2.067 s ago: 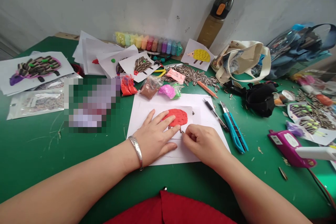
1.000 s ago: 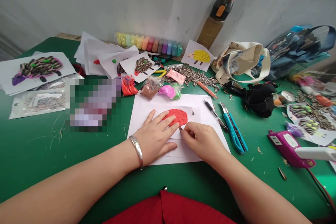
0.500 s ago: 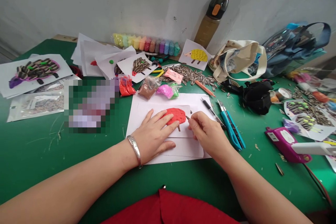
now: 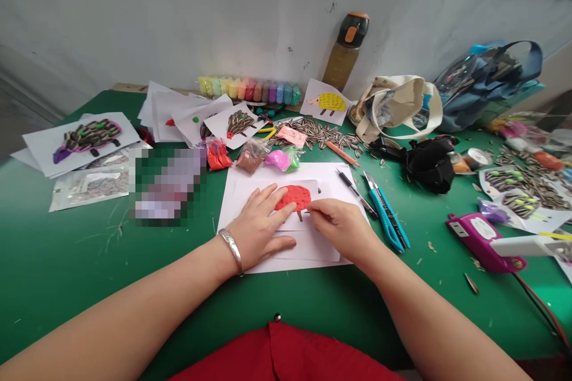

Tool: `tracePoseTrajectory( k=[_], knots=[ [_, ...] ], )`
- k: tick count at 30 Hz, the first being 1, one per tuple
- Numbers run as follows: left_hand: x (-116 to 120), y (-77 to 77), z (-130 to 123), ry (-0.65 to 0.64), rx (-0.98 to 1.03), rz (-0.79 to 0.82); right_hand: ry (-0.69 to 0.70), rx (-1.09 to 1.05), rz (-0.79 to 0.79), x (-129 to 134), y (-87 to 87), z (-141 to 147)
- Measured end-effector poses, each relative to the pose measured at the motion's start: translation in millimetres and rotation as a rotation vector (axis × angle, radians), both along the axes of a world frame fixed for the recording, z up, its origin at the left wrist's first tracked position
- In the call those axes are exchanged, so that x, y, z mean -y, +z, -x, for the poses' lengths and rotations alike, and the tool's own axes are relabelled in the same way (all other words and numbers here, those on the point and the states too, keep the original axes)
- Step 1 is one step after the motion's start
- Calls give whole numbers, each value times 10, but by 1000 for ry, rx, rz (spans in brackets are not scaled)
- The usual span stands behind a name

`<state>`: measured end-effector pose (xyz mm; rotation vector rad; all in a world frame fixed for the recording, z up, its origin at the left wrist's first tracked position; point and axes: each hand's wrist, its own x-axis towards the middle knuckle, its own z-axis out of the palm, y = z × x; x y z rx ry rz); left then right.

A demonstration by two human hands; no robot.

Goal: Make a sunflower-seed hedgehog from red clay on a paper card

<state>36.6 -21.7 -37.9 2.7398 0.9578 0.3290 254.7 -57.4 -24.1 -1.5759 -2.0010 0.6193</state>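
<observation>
One red, oval, dimpled clay-like shape (image 4: 298, 196) lies on a small white paper card (image 4: 291, 225), atop larger white sheets (image 4: 330, 174) on the green bench (image 4: 322, 297). We lay our left hand (image 4: 261, 226) flat, fingers spread, partly over the shape. Our right hand (image 4: 334, 219) pinches a thin dark sliver (image 4: 308, 211), mostly hidden, beside its lower right edge.

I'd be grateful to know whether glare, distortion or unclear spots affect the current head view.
Head view: glare lightens the green table near the right edge; wide-angle distortion stretches the forearms toward the lower corners; pixelation masks something left of the left hand; what the right hand pinches is too small to identify.
</observation>
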Motion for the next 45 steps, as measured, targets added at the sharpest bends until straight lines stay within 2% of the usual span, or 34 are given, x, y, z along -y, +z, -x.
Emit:
tracePoseTrajectory(
  k=[7, 11, 17, 24, 32, 45],
  knots=[
    [50, 82, -33, 10, 1, -126, 13, 32, -25, -27, -71, 5],
    [64, 123, 9, -16, 91, -143, 14, 39, -5, -40, -45, 9],
    [58, 46, 127, 16, 60, -184, -23, -21, 3, -43, -36, 23],
    [29, -68, 144, 39, 3, -126, -47, 15, -9, -45, -67, 93],
    [47, -24, 132, 54, 13, -68, -71, 95, -11, -61, -62, 170],
    [49, -19, 133, 59, 21, -42, -96, 46, -55, -44, -82, 147]
  ],
)
